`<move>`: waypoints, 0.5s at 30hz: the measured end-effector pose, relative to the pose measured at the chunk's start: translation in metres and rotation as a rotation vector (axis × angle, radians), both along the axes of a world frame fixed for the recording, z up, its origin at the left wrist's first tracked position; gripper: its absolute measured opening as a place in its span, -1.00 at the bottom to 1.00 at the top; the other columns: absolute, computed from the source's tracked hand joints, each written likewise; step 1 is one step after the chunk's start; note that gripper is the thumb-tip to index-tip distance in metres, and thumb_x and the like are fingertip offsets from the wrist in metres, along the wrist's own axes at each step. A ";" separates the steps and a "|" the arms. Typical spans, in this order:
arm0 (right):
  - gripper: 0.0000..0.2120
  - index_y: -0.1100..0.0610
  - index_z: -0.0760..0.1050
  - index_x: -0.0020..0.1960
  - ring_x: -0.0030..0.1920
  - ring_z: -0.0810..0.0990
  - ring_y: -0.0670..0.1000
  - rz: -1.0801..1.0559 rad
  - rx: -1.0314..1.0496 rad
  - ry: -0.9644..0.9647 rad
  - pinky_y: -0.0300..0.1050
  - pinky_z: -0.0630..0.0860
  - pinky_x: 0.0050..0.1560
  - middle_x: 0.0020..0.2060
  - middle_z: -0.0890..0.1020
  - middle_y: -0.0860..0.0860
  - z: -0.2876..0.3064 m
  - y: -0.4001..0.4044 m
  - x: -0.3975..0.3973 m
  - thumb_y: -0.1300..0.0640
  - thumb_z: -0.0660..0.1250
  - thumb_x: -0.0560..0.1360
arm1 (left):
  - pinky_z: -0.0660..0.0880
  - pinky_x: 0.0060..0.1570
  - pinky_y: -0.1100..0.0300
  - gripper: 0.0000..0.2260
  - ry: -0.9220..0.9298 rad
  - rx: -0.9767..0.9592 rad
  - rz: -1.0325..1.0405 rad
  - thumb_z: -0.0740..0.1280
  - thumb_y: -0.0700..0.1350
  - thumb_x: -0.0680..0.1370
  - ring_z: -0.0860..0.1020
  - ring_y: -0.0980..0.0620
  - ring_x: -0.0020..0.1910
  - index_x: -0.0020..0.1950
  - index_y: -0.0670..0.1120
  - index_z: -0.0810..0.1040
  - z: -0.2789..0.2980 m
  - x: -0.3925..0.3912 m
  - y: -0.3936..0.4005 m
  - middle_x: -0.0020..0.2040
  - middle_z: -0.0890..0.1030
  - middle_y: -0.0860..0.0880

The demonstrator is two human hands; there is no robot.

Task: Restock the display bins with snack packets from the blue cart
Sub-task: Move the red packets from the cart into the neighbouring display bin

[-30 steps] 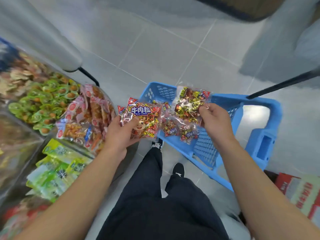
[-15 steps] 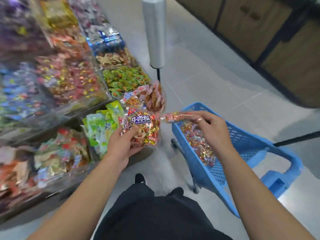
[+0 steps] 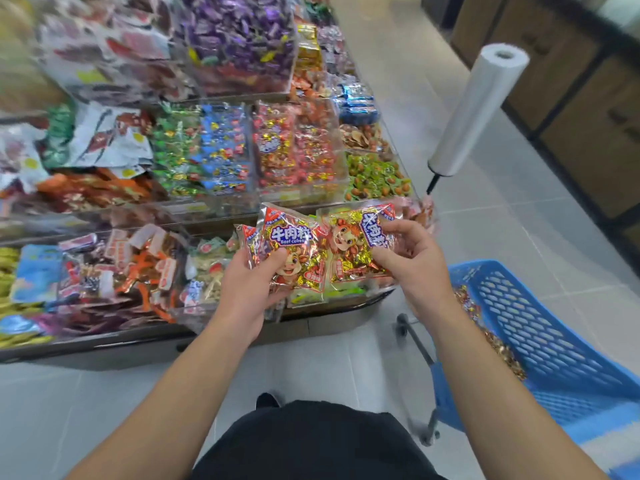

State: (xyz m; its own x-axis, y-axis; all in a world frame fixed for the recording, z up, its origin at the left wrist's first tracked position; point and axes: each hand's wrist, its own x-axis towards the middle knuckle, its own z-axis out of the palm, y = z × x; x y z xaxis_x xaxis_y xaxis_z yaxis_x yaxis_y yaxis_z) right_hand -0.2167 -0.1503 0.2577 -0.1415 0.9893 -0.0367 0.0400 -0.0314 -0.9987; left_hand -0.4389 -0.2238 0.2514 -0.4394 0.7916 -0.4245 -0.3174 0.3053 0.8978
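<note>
Overhead, one beef-cube packet (image 3: 289, 252) is gripped by curled left hand (image 3: 251, 284) fingers, a second packet (image 3: 353, 249) pinched by the right hand (image 3: 412, 259), above the display bins (image 3: 207, 188), blue cart (image 3: 540, 341) alongside.

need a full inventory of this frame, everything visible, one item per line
beef cubes packets: at least two, red and gold foil with blue label, one in each hand, above the front bins
blue cart: one, blue perforated plastic, lower right; more gold-wrapped snacks lie inside
display bins: many, clear walls, tiered at left and centre, filled with purple, green, blue, red and orange wrapped snacks
green snack bin: one, green packs, right end of the middle tier
plastic bag roll: one, white, on a black stand, upper right
floor: pale grey tiles
wooden cabinets: brown, far right
left hand: grips a packet
right hand: grips a tilted packet
legs: dark clothing, bottom centre
</note>
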 end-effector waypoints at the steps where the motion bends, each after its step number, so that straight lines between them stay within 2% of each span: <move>1: -0.64 -0.08 0.58 0.05 -0.18 0.46 0.00 0.027 0.025 -0.028 0.00 0.46 -0.08 -0.08 0.63 -0.13 0.001 -0.001 -0.015 0.25 0.51 0.34 | 0.66 -0.02 -0.12 -0.80 -0.002 0.003 0.005 0.44 -0.13 0.57 0.72 0.03 -0.03 0.18 0.02 0.59 0.000 -0.013 -0.005 0.01 0.74 0.06; 3: -0.50 -0.23 0.52 0.14 0.01 0.58 -0.11 0.076 0.057 -0.086 -0.08 0.50 0.01 0.11 0.62 -0.13 0.002 -0.002 -0.040 0.21 0.52 0.34 | 0.66 -0.01 -0.09 -0.82 -0.009 -0.001 0.022 0.44 -0.13 0.57 0.71 0.05 -0.03 0.15 0.06 0.59 -0.002 -0.042 -0.013 -0.02 0.74 0.09; 5: -0.39 -0.40 0.41 0.18 0.16 0.56 -0.21 0.105 -0.006 -0.135 -0.21 0.54 0.03 0.17 0.59 -0.14 0.003 0.000 -0.062 0.06 0.55 0.29 | 0.66 0.00 -0.08 -0.82 -0.016 -0.007 0.046 0.44 -0.12 0.57 0.71 0.09 -0.04 0.14 0.07 0.59 -0.003 -0.068 -0.018 -0.05 0.74 0.12; 6: -0.39 -0.38 0.38 0.18 0.14 0.57 -0.24 0.104 -0.049 -0.167 -0.24 0.54 0.01 0.14 0.58 -0.15 0.002 0.003 -0.072 0.00 0.56 0.26 | 0.66 0.01 -0.09 -0.82 -0.023 -0.004 0.059 0.45 -0.12 0.56 0.71 0.12 -0.07 0.14 0.08 0.58 -0.004 -0.080 -0.020 -0.07 0.73 0.15; 7: -0.44 -0.27 0.41 0.17 0.08 0.58 -0.23 0.098 -0.088 -0.200 -0.23 0.54 0.00 0.07 0.58 -0.15 0.001 0.006 -0.082 -0.03 0.56 0.25 | 0.66 0.00 -0.09 -0.82 -0.027 -0.003 0.069 0.45 -0.12 0.56 0.71 0.16 -0.11 0.11 0.10 0.57 -0.006 -0.091 -0.021 -0.11 0.73 0.19; 8: -0.53 -0.08 0.47 0.10 0.01 0.59 -0.16 0.095 -0.112 -0.229 -0.14 0.56 0.01 -0.05 0.57 -0.12 0.001 0.009 -0.092 -0.03 0.56 0.26 | 0.66 -0.03 -0.07 -0.82 -0.025 -0.004 0.081 0.45 -0.13 0.57 0.70 0.22 -0.16 0.06 0.13 0.55 -0.006 -0.100 -0.022 -0.17 0.71 0.26; 10: -0.66 0.26 0.47 -0.07 -0.12 0.57 0.01 0.114 -0.150 -0.179 0.10 0.60 0.03 -0.22 0.49 0.03 0.001 0.015 -0.108 0.11 0.56 0.36 | 0.66 -0.11 0.00 -0.78 -0.026 -0.003 0.102 0.45 -0.14 0.57 0.67 0.29 -0.22 -0.03 0.18 0.49 -0.006 -0.116 -0.022 -0.24 0.67 0.35; 11: -0.73 0.30 0.48 -0.10 -0.16 0.58 0.06 0.117 -0.186 -0.110 0.11 0.64 0.00 -0.26 0.47 0.08 0.003 0.018 -0.115 0.19 0.53 0.41 | 0.66 -0.14 0.01 -0.78 -0.037 -0.007 0.118 0.45 -0.13 0.56 0.68 0.27 -0.20 -0.03 0.19 0.50 -0.008 -0.123 -0.021 -0.19 0.69 0.31; 13: -0.90 0.16 0.57 -0.16 -0.23 0.63 0.02 0.116 -0.208 -0.049 -0.05 0.65 -0.19 -0.32 0.53 0.04 0.009 0.027 -0.124 0.25 0.49 0.45 | 0.67 -0.12 0.00 -0.79 -0.073 -0.016 0.174 0.48 -0.11 0.54 0.69 0.17 -0.12 0.05 0.16 0.55 -0.007 -0.135 -0.018 -0.04 0.69 0.17; 14: -0.87 0.04 0.61 -0.17 -0.26 0.63 -0.03 0.120 -0.188 -0.060 -0.11 0.63 -0.23 -0.36 0.54 -0.04 0.012 0.034 -0.127 0.23 0.47 0.47 | 0.67 -0.08 -0.04 -0.74 -0.079 -0.014 0.199 0.48 -0.10 0.54 0.68 0.14 -0.09 0.17 0.10 0.55 -0.004 -0.140 -0.015 -0.01 0.64 0.19; 15: -0.86 -0.03 0.62 -0.14 -0.29 0.63 -0.08 0.127 -0.170 -0.077 -0.13 0.61 -0.24 -0.37 0.55 -0.09 0.015 0.042 -0.129 0.21 0.46 0.50 | 0.67 -0.04 -0.07 -0.60 -0.092 -0.011 0.219 0.49 -0.10 0.53 0.66 0.13 -0.07 0.33 0.07 0.49 -0.004 -0.145 -0.011 -0.01 0.56 0.25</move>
